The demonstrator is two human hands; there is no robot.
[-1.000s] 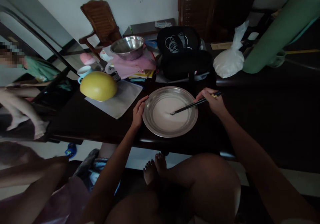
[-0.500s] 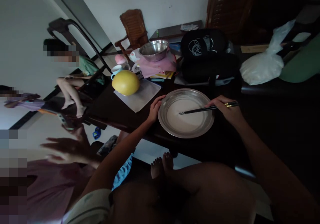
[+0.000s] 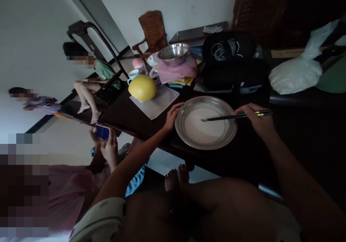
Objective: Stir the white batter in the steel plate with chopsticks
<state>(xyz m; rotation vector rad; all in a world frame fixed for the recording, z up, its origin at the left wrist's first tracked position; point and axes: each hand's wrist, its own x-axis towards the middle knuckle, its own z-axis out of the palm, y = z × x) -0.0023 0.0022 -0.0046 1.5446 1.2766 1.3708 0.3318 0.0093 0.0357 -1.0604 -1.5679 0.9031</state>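
A shallow metal basin (image 3: 231, 135) stands on the dark table before me, with a pale, milky-looking mixture (image 3: 204, 130) in its bottom. My left hand (image 3: 172, 118) is at the basin's left rim, fingers closed over the edge and the thumb side hard to see. Black chopsticks (image 3: 225, 118) with gold bands are in my right hand (image 3: 256, 121), which is closed round them above the basin's right rim. Their tips, with some whitish stuff on them, reach into the mixture near its middle.
A yellow pomelo-like fruit (image 3: 142, 88) rests on a grey sheet (image 3: 164, 101). Behind are a metal bowl (image 3: 174, 54) on pink cloth, black bags (image 3: 232, 72) and a knotted bag of white powder (image 3: 296, 75). A person at left holds a phone (image 3: 102, 132); two others sit beyond.
The view has shifted, so things sit farther right. My hands keep hold of the rim and chopsticks. The neighbouring person's hands, spread and blurred before, now hold a phone upright.
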